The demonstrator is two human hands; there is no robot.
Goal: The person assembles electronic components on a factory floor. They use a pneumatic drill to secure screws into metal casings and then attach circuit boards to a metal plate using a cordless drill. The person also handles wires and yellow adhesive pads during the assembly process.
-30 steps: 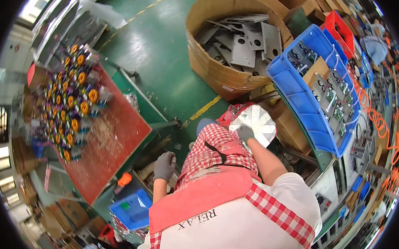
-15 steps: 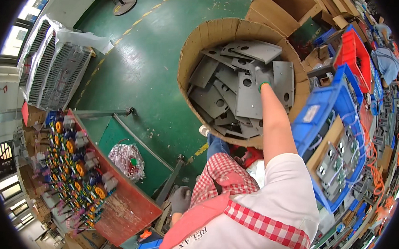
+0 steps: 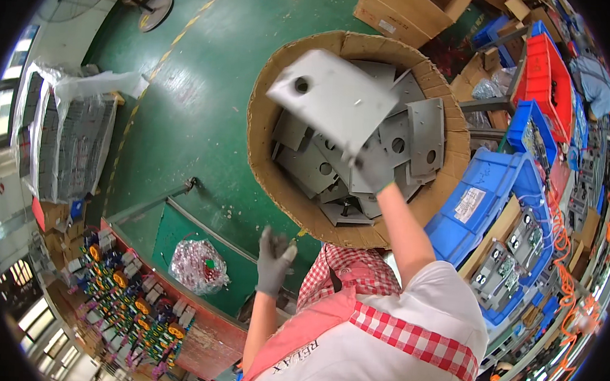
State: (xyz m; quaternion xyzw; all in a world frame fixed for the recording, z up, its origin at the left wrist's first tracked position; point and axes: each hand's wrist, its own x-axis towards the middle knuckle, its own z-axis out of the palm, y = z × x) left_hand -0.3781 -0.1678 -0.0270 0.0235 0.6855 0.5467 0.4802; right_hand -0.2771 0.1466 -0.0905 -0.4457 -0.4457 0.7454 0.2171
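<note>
A flat grey panel (image 3: 334, 95) with a round hole near one end is gripped at its near edge by my gloved right hand (image 3: 374, 165). It is tilted above a round cardboard drum (image 3: 259, 136) and slightly blurred. Inside the drum lie several similar grey panels (image 3: 425, 138), overlapping at various angles. My gloved left hand (image 3: 274, 261) is raised left of the drum, fingers apart, holding nothing.
A worn red bench (image 3: 207, 340) with several small wired assemblies (image 3: 130, 298) stands at lower left. Near it lies a clear plastic bag (image 3: 199, 266). Blue bins (image 3: 473, 199) and a red bin (image 3: 545, 79) line the right. Wrapped stacks (image 3: 69, 144) stand far left.
My right hand has lifted a panel up out of the pile and toward me. My left hand has come up and forward from beside my leg. The view has shifted slightly.
</note>
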